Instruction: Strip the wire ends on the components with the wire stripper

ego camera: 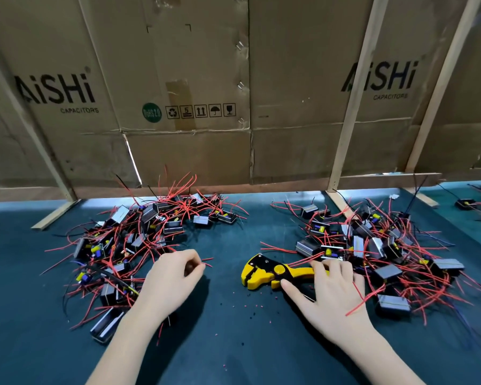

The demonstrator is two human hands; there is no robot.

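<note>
Flanking the wire stripper [275, 272], tangled component piles [139, 240].

A bare strip of dark green mat [222, 323] ran between the two heaps, wide enough for a hand to pass; the left pile of wired components [139, 240] crowded one side; the right pile [372, 254] crowded the other; the wire stripper [272, 272] lay across the gap's far end; cardboard boxes [206, 93] walled off the back.

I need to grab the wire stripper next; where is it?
In the head view, the wire stripper lies on the mat right of centre, under the right hand, beside the right pile.
</note>
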